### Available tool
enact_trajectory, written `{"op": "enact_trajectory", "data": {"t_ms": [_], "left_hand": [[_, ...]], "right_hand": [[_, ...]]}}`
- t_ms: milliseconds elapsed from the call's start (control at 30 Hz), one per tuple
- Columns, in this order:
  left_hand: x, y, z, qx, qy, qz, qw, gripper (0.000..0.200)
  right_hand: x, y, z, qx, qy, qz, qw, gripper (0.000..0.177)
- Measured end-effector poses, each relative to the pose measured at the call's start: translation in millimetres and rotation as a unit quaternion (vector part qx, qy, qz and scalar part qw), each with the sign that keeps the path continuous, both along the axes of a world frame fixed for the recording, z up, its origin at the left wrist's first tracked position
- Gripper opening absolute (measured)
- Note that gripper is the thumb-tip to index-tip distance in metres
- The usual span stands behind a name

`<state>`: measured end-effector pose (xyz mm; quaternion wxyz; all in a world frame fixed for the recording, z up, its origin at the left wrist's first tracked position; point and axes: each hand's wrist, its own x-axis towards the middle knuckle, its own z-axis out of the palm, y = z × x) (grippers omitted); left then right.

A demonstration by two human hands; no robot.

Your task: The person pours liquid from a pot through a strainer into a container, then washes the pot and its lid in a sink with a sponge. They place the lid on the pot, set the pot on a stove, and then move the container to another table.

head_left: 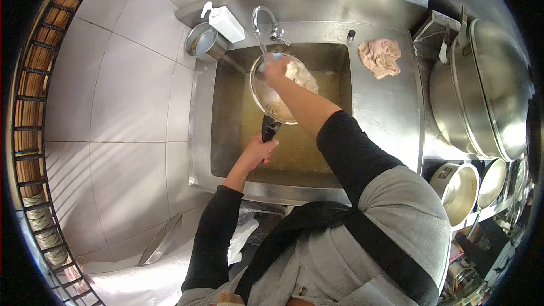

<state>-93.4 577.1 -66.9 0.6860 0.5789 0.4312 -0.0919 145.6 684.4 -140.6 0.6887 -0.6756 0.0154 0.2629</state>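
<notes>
Two hands shared the pan over the sink: the left hand clenched its handle to steady it, the right hand — just beneath the tap — pressed inside; its grip could not be told.

Steel sink corner of a working kitchen, tiled in white on the left.

Large glossy white tiles cover the surface left of the sink, and slanted bands of light fall across them. A deep stainless-steel sink unit has a curved chrome tap at its back. A white pump soap bottle and a small round steel bowl stand just beside the tap. A crumpled pinkish cloth lies on the steel counter to the right. Beyond it stand big lidded steel stockpots, with smaller steel pots racked below them. A dark wire rack curves along the far left edge.
</notes>
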Motion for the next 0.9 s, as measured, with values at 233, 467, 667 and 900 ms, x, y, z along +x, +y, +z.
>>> {"op": "enact_trajectory", "data": {"t_ms": [233, 467, 667, 900], "left_hand": [[-20, 6, 14, 0.029, 0.009, 0.005, 1.000, 0.029], [-44, 8, 40, 0.070, 0.003, 0.046, 0.996, 0.026], [-40, -2, 25, -0.002, -0.016, 0.063, 0.998, 0.025], [-23, 21, 23, 0.152, 0.044, 0.004, 0.987, 0.023]], "right_hand": [[15, -14, 25, -0.083, -0.162, 0.128, 0.975, 0.031], [60, -39, -1, -0.203, -0.810, 0.342, 0.430, 0.030], [44, -28, 5, -0.215, -0.528, 0.400, 0.718, 0.042], [-56, -46, 30, 0.035, -0.250, 0.362, 0.897, 0.036]]}}
